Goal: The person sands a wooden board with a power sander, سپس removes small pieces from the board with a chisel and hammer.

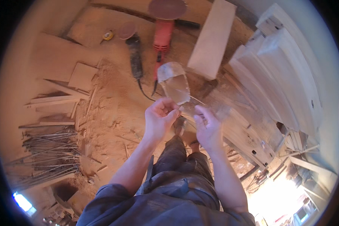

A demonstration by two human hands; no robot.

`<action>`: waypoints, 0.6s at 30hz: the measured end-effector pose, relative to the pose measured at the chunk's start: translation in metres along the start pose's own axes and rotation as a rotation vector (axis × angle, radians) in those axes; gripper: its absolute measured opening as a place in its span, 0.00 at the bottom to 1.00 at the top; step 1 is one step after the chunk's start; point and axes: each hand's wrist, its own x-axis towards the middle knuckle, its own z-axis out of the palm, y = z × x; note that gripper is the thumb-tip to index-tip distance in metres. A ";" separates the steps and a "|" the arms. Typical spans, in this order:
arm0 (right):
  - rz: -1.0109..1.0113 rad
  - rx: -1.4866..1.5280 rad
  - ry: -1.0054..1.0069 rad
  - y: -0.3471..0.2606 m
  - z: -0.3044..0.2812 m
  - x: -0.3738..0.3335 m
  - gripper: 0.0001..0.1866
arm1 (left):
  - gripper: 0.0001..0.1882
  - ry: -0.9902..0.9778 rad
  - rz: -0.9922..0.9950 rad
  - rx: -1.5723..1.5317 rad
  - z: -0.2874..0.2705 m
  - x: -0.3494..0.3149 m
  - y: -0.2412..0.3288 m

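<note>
A rounded, see-through piece with a whitish upper part [175, 81] stands out in front of me, its lower edge close to my fingers. My left hand [162, 115] is closed in a pinch at that edge, thumb against the fingertips. Whether the pinch holds the piece itself or a thin strand by it is too small to tell. Just to the right, my right hand [207, 126] is raised with its fingers bent and slightly apart. Nothing shows clearly between them. Beyond the piece lie a red sander [164, 35] with a large round disc and a smaller dark sander [134, 56].
Sawdust covers the floor [113, 98]. A pale board [213, 37] lies ahead, and large curved wooden panels [282, 71] lean along the right. Wood offcuts [56, 98] and a pile of thin sticks [51, 154] lie left. A yellow tape measure [108, 35] is at far left.
</note>
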 end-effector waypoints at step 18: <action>0.618 0.307 0.690 0.221 -0.268 -0.140 0.04 | 0.16 -0.324 0.848 1.006 0.234 -0.011 -0.133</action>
